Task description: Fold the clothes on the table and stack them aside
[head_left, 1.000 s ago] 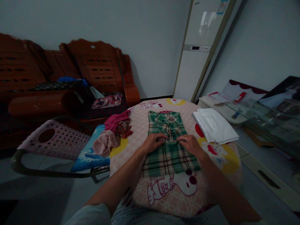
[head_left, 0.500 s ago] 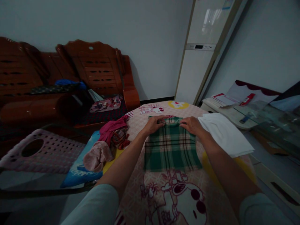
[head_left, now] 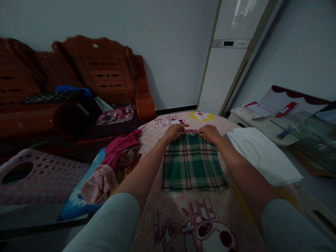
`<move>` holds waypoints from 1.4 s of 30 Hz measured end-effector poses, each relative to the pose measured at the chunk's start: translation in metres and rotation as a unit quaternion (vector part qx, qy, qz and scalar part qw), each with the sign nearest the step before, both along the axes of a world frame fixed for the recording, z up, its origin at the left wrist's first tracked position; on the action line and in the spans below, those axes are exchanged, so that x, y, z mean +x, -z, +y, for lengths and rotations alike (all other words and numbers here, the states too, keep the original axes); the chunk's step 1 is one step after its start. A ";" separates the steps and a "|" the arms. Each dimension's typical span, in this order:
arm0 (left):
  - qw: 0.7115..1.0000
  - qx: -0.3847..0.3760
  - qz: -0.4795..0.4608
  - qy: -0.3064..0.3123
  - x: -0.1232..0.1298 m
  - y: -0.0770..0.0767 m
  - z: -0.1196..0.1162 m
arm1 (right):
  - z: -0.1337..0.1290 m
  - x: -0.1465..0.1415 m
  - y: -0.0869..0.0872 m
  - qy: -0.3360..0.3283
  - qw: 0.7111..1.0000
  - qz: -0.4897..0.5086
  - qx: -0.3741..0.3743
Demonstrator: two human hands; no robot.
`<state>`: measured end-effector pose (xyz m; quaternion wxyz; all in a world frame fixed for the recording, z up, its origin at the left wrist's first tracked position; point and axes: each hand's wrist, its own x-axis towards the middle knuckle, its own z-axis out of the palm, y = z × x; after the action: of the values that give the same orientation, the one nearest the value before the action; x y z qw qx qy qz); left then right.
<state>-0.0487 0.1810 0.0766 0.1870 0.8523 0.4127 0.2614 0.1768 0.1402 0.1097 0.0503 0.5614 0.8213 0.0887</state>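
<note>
Hands (head_left: 173,133) on plaid cloth (head_left: 193,162), long axis forward

Beyond your left hand (head_left: 175,133), a carved wooden sofa (head_left: 105,78) stands along a pale wall (head_left: 173,52); left of that hand and nearer you is a pink woven chair (head_left: 57,175). Past your right hand (head_left: 210,134) rises a tall white air conditioner (head_left: 228,77), a low cabinet (head_left: 262,126) farther right. The light is dim.

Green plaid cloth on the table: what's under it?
The patterned pink tablecloth shows past the near edge of the green plaid cloth. Whatever lies directly beneath is covered; the left hand and right hand hide far-edge parts.
</note>
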 end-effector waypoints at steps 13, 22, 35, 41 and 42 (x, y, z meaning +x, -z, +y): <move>0.998 0.066 0.022 0.008 0.019 0.056 -0.081 | -0.042 -0.024 0.075 -0.005 0.987 0.151 0.063; 0.995 0.031 0.078 0.047 0.008 0.075 -0.106 | -0.058 -0.014 0.112 0.033 0.979 0.198 0.041; 0.928 -0.099 -0.040 -0.357 -0.049 0.056 -0.052 | -0.099 -0.017 0.124 0.086 0.975 0.197 0.056; 0.928 -0.128 -0.019 -0.348 -0.039 0.056 -0.047 | -0.100 -0.016 0.124 0.078 0.977 0.189 0.065; 0.930 -0.127 -0.019 -0.345 -0.038 0.055 -0.047 | -0.100 -0.016 0.124 0.078 0.977 0.189 0.065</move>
<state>-0.0867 0.1336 0.0218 0.2002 0.6216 0.7071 0.2711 0.1609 0.0404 -0.0141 -0.1358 0.6325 0.7620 0.0303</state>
